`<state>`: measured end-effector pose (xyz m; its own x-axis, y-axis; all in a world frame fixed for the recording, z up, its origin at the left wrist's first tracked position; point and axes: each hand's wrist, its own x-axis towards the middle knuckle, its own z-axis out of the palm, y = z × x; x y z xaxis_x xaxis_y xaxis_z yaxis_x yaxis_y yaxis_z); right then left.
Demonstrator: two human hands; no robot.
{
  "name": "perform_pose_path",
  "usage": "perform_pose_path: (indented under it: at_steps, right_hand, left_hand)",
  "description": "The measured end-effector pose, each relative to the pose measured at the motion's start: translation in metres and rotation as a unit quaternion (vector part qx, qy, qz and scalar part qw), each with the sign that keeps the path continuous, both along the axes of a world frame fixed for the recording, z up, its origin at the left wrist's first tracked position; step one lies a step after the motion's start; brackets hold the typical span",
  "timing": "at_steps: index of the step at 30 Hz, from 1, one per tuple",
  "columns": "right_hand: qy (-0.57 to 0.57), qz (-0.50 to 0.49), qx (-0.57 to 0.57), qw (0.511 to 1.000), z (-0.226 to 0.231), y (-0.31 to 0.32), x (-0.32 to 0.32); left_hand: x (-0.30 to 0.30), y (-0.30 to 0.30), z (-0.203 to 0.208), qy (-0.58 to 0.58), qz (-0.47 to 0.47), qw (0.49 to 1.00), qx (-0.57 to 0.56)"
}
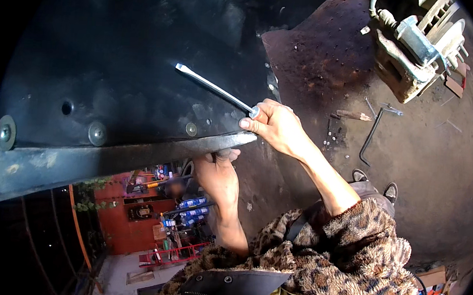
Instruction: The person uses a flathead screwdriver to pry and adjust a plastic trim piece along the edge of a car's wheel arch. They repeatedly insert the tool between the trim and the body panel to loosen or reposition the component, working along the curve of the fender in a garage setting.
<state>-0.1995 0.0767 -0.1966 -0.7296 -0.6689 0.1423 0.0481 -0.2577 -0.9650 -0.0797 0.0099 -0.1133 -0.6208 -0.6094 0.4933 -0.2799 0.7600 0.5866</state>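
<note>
My right hand [279,126] is closed round the handle of a flat-blade screwdriver [213,87]. Its bright shaft points up and to the left, across a large dark panel [137,75]. My right thumb lies close to the end of the panel's pale, worn metal lip [154,152]. Just under that lip is my left hand [218,173], its fingers curled up against the lower side; what they hold, if anything, is hidden. Along the lip sit round fasteners, among them a wide washer-headed one [97,133] and a smaller one [191,129]. An open hole [67,107] shows farther left.
A brake caliper assembly [410,55] hangs at the upper right. On the dirty floor below lie a bent metal bar [371,136], a piece of wood [354,115] and small round bits. Past the lip, lower left, stand blue-labelled bottles [193,211] and a red frame [177,254].
</note>
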Motion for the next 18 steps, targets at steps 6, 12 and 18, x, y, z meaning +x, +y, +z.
perform_pose_path:
  at_steps: [6, 12, 18]
  right_hand:
    - [-0.003, -0.009, 0.013, 1.0, -0.002, 0.0, 0.0]
    - [-0.004, 0.002, 0.033, 0.999, 0.004, 0.005, -0.003]
    - [0.011, 0.037, -0.007, 0.999, -0.008, -0.001, -0.011]
  left_hand:
    - [-0.002, -0.004, -0.003, 0.033, -0.02, 0.998, 0.045]
    - [-0.005, -0.001, -0.016, 0.071, -0.07, 0.994, 0.042]
    - [-0.01, 0.016, -0.025, 0.023, -0.019, 0.998, -0.051]
